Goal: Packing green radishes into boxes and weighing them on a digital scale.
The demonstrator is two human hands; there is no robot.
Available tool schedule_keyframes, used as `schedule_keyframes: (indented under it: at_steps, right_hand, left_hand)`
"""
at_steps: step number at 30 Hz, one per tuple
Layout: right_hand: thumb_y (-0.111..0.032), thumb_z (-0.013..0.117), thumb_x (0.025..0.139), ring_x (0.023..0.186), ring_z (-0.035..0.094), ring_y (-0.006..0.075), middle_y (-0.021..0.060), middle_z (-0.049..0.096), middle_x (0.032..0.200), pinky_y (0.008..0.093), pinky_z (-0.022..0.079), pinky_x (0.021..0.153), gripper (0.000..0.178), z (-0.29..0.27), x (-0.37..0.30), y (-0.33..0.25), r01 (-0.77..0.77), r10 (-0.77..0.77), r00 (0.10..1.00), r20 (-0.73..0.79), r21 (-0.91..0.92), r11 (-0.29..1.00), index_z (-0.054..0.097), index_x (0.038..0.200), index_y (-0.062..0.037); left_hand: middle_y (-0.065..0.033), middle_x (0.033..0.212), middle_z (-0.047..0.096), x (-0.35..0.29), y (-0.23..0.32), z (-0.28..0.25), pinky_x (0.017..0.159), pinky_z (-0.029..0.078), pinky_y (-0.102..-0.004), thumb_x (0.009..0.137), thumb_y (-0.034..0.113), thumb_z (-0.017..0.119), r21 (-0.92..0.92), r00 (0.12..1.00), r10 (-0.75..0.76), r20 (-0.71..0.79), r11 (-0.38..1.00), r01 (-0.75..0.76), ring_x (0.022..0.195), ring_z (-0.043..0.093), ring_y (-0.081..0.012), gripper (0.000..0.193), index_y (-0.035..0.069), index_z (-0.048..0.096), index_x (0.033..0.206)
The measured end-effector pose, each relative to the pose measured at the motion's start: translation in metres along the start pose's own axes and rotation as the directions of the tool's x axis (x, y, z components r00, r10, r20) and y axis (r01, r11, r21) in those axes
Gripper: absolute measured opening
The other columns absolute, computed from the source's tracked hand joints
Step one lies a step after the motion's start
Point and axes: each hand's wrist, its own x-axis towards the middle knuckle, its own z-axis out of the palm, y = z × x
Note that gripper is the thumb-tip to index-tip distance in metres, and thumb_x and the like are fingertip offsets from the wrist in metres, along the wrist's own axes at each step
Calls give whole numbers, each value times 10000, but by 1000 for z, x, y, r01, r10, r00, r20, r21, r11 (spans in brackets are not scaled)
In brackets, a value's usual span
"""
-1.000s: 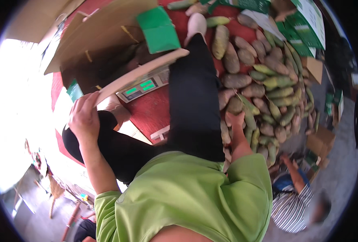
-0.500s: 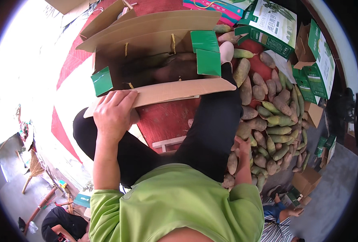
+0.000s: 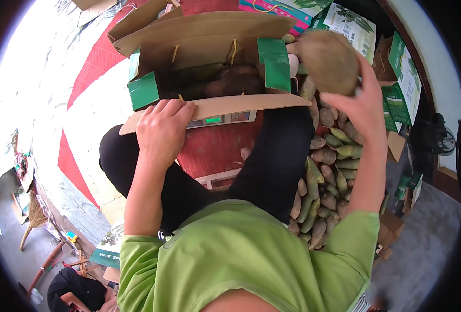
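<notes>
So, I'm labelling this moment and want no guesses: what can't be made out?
Head view, root in right hand: surface lost to blur.
Head view, box: floor hidden by contents and shadow.
Head view, scale: mostly covered by box and front flap.
Head view, person at lower left: cut off by bottom edge.

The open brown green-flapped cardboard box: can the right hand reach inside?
Likely yes: the box stands open; the right hand, holding a rounded brown tuber, need only clear its green side flap.

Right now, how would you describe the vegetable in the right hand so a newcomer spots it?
Find the open cardboard box; to its right is the right hand. It holds a rounded, brown vegetable, the only one held up, while others lie in a pile.
</notes>
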Motion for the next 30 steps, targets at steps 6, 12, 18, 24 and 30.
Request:
schedule_keyframes:
  at_steps: [6,12,18,24,30]
  right_hand:
    - [-246,788,530,1123,537,326,143,609,1148,432,460,924,737,96,73,-74,339,-216,875,432,-230,912,551,1198,-42]
    - [-275,836,552,1132,543,311,134,604,1185,419,494,916,707,199,83,-96,403,-117,785,609,-359,842,575,1169,-49]
    - [-246,777,667,1130,552,312,132,607,1187,414,481,930,688,185,69,-92,474,-354,804,478,-155,867,532,1283,-61]
    - [-141,680,811,956,654,242,178,667,1058,348,511,831,429,65,49,-23,336,-346,937,47,150,930,573,1199,7]
    - [-204,681,839,947,657,222,138,676,1084,319,511,835,389,5,-70,151,-266,268,962,-45,42,963,605,1171,-15]
  left_hand:
    - [13,899,649,0,1,-1,761,497,-352,762,114,582,-46,999,-30,16,998,31,865,631,-199,207,136,679,944]
    - [13,909,655,1,3,-1,762,500,-347,758,108,587,-49,999,-40,24,998,41,875,635,-204,218,143,683,951]
    - [6,926,656,3,3,-2,772,503,-347,739,84,596,-53,999,-12,37,998,14,896,636,-206,243,147,682,958]
    - [-16,953,666,3,1,1,798,503,-354,767,56,558,-71,996,-62,59,995,67,913,638,-236,266,149,689,978]
    - [-31,1001,676,8,7,4,798,501,-347,843,48,564,-116,989,-110,100,986,122,934,642,-248,225,114,690,1018]
